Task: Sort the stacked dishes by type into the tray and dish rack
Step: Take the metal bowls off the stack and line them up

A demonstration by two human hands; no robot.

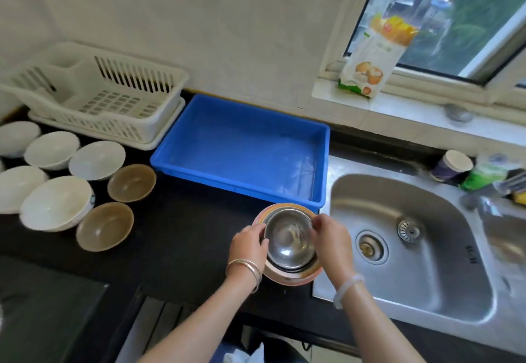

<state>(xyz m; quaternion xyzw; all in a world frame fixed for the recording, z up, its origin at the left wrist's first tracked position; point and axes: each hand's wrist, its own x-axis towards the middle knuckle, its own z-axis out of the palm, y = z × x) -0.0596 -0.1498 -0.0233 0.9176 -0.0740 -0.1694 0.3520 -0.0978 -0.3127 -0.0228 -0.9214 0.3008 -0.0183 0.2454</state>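
A stack of dishes stands on the black counter just left of the sink: a steel bowl sits on top, nested in more steel and a pink-orange plate at the bottom. My left hand grips the steel bowl's left rim and my right hand grips its right rim. Behind the stack lies the blue tray, with nothing in it. The white dish rack stands at the back left, also holding nothing.
Several white bowls and two brown bowls sit spread on the counter at the left. A steel sink lies to the right, with a paper cup and bottles behind it. A food packet leans on the windowsill.
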